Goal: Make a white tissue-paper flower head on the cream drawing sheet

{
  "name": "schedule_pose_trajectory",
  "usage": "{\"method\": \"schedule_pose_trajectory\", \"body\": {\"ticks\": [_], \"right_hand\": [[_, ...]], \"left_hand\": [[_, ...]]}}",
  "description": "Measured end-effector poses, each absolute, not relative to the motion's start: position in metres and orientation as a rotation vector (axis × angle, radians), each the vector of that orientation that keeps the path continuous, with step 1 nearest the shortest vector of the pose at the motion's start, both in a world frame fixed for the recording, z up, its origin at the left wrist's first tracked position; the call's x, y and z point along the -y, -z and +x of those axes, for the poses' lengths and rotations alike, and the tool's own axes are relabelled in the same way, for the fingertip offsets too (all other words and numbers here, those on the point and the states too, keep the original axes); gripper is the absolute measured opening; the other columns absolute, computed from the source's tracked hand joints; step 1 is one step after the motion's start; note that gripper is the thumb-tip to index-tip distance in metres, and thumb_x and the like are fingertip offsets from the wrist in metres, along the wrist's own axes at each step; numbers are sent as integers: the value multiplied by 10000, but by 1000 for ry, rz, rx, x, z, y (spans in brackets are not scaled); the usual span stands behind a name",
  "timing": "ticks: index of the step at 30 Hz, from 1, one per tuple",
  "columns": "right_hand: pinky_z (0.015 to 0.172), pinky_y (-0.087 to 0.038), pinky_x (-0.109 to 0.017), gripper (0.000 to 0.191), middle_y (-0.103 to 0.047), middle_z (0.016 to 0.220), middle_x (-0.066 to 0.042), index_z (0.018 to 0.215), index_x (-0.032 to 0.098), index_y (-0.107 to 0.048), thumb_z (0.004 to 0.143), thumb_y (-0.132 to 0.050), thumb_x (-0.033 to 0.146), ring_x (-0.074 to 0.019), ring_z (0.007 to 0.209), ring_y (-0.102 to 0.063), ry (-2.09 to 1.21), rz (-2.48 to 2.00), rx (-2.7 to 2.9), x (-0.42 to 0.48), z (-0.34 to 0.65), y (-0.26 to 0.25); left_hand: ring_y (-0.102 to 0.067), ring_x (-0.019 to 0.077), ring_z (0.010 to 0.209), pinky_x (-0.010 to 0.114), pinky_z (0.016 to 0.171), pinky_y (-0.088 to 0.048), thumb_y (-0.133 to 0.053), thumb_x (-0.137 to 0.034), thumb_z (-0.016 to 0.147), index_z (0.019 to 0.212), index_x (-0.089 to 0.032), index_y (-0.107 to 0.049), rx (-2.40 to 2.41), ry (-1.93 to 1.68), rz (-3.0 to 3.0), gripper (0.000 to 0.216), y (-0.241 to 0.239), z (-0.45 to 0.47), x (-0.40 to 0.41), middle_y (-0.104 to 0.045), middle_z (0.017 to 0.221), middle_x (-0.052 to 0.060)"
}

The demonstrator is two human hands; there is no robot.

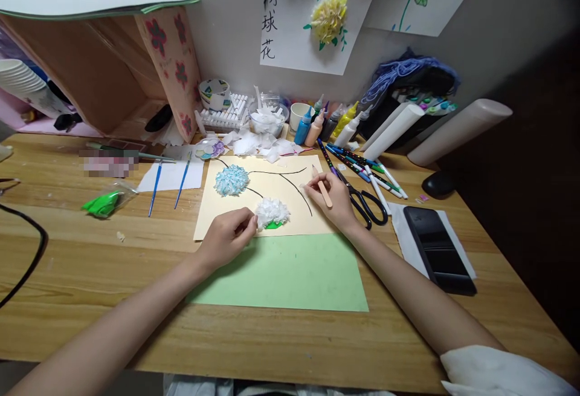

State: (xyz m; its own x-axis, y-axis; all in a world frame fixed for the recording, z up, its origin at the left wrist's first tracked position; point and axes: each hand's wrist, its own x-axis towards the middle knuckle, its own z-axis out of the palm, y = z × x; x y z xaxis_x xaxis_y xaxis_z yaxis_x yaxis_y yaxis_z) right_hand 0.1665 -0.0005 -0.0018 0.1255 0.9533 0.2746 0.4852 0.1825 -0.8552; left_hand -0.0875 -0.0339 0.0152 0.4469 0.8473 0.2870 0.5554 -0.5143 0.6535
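Cream paper [222, 214] lies on the table with black curved lines drawn on it. It bears a blue-and-white ruffled flower [231, 180] and a white ruffled paper flower [272, 210] with green material under its lower edge. My left hand [229, 236] is closed in a pinch at the white flower's left edge; whether it grips a petal is unclear. In my right hand [334, 199], above the paper's right side, is a flat wooden craft stick [325, 193]. A small whitish bit shows by its fingertips. Green paper [290, 275] extends below the cream sheet.
Behind the paper are white paper scraps [247, 142], a bowl of scraps [267, 119] and paint bottles [312, 130]. Black scissors [369, 205] and markers [367, 169] lie right, beside a black phone [437, 249]. Paintbrushes [155, 189] and a green packet [102, 204] lie left.
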Motion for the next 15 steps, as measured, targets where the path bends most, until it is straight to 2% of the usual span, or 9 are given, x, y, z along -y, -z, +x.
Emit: {"method": "schedule_pose_trajectory", "body": {"ticks": [3, 8, 15], "right_hand": [[652, -501, -306, 211, -635, 787, -31, 813, 203, -525, 744, -684, 323, -160, 686, -605, -716, -1222, 1496, 11, 155, -6], [619, -504, -292, 116, -635, 762, -37, 799, 197, -547, 779, -656, 233, -154, 677, -612, -708, -944, 1805, 33, 135, -15], [650, -500, -314, 104, -670, 789, -57, 854, 211, -543, 801, -621, 166, -173, 724, -625, -471, -849, 1880, 38, 134, -6]], "left_hand": [[-385, 74, 508, 206, 515, -299, -427, -251, 900, 697, -159, -536, -1192, -834, 2165, 248, -19, -84, 38, -476, 576, -40], [-423, 84, 509, 202, 508, -327, -509, -361, 871, 970, -172, -583, -1203, -738, 1973, 226, -28, -67, 42, -521, 598, -45], [-409, 83, 489, 200, 482, -305, -503, -338, 873, 811, -166, -610, -1240, -731, 1899, 212, -34, -50, 32, -477, 537, -46]]}}
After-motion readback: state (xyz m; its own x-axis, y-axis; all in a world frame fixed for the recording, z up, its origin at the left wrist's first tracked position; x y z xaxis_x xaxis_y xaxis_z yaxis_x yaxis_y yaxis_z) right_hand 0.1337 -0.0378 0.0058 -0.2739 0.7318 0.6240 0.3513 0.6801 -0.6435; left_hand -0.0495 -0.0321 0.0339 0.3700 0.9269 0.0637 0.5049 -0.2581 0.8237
